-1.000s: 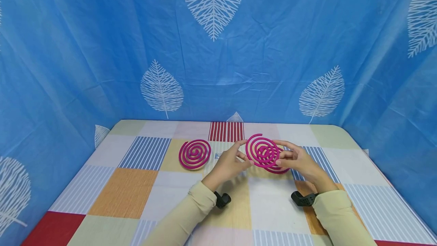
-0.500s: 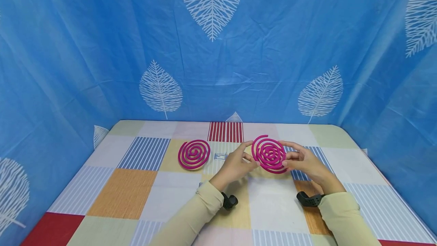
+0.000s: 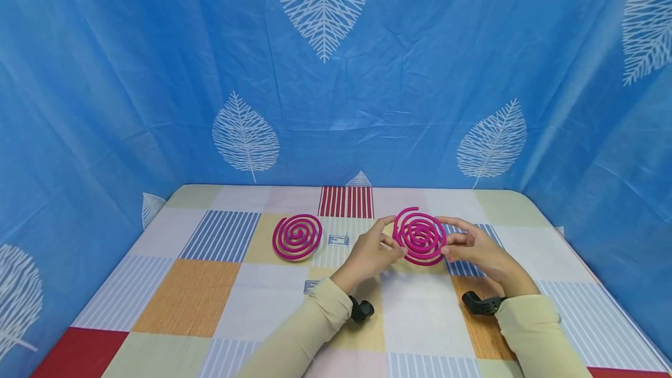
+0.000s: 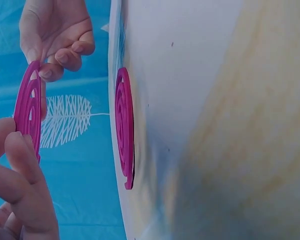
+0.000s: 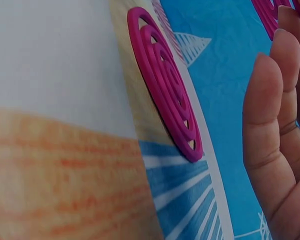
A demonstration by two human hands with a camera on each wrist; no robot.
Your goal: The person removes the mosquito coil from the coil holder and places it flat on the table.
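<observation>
A magenta mosquito coil [image 3: 419, 235] is held up between both hands, its spiral face turned toward the head camera. My left hand [image 3: 371, 254] pinches its left edge with thumb and fingertips. The opposite edge is pinched by my right hand [image 3: 479, 252], also with thumb and fingers. Below, a second magenta coil [image 4: 124, 130] lies flat on the table, apart from the raised one in the left wrist view. From the head, the raised coil hides most of it. A third coil [image 3: 297, 237] rests on the table to the left of the hands.
A patchwork-patterned cloth [image 3: 294, 302] covers the table. Blue curtain [image 3: 336, 133] with white leaf prints surrounds the back and sides, close behind the table's far edge. Black wrist cameras [image 3: 361, 310] sit on both wrists.
Both hands have shifted right together with the raised coil, which now overlaps the coil beneath it more fully. The coil on the left has stayed put.
</observation>
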